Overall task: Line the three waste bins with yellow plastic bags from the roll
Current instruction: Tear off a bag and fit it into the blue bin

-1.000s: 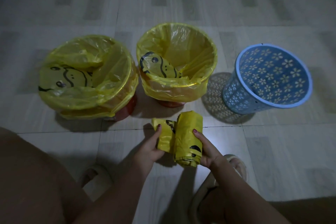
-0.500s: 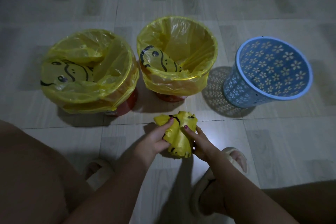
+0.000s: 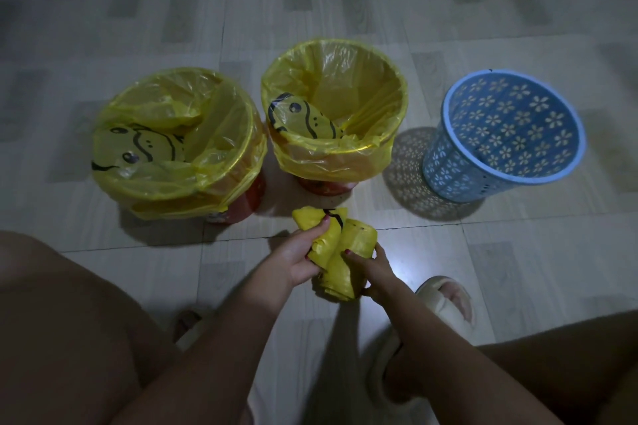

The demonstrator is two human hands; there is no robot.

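Note:
Three bins stand in a row on the tiled floor. The left red bin and the middle red bin each carry a yellow bag with a cartoon face, folded over the rim. The blue flower-pattern bin on the right has no bag in it. In front of the middle bin I hold the yellow bag roll. My right hand grips the roll's body. My left hand pinches the loose folded end of a bag coming off it.
My bare knees fill the lower left and lower right corners. Two pale slippers are on the floor, one just right of my right hand, one under my left forearm. Open tile lies beyond the bins.
Both hands stayed in front of the middle bin and worked the roll. The roll turned in my right hand and the loose bag end came further out toward the left.

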